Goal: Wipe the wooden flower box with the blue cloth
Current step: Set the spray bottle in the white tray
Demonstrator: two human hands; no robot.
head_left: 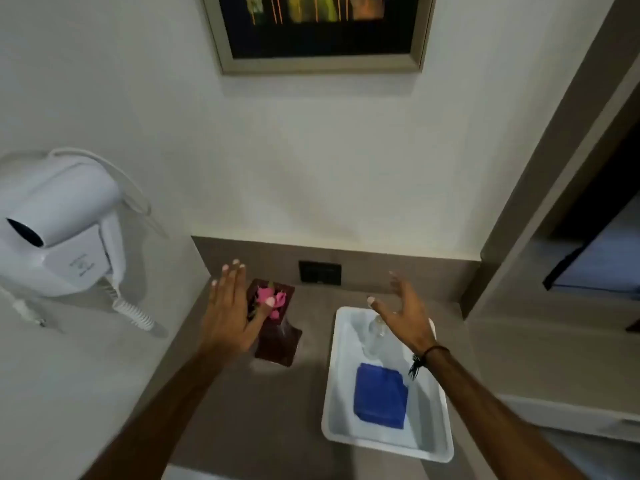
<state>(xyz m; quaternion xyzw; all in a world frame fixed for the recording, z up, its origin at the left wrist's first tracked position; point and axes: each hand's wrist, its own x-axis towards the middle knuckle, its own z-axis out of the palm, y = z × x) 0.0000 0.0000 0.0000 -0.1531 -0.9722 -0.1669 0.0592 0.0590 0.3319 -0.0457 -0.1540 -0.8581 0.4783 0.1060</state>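
Observation:
A dark wooden flower box (277, 337) with pink flowers (272, 297) in its top stands on the grey-brown counter near the back wall. My left hand (230, 310) hovers flat and open just left of the box, its thumb over the flowers. A folded blue cloth (380, 396) lies in a white tray (334, 403) to the right of the box. My right hand (403, 311) is spread open above the far end of the tray, holding nothing. A clear bottle (374, 336) stands in the tray under that hand.
A white wall-mounted hair dryer (59, 223) with a coiled cord (133, 311) hangs on the left wall. A dark socket plate (319, 272) sits on the backsplash. A framed picture (318, 32) hangs above. A door frame (540, 188) rises at right.

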